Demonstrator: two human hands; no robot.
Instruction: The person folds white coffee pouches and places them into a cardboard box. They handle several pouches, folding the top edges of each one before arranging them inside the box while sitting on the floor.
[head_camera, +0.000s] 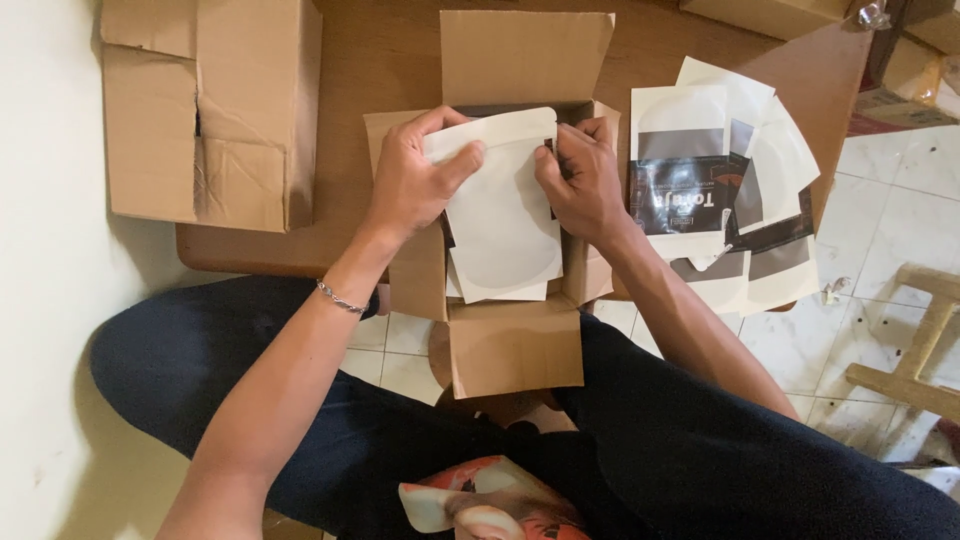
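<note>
My left hand grips the top left edge of a white pouch with a round clear window, thumb across its front. My right hand pinches the pouch's top right edge. The pouch is held upright over a small open cardboard box with its flaps spread, and more white pouches stand inside behind it. A thin bracelet sits on my left wrist.
A loose pile of white and black pouches lies on the low wooden table to the right. A large closed cardboard box stands at the left. Another box is at the top right. A wooden stool stands on the tiled floor.
</note>
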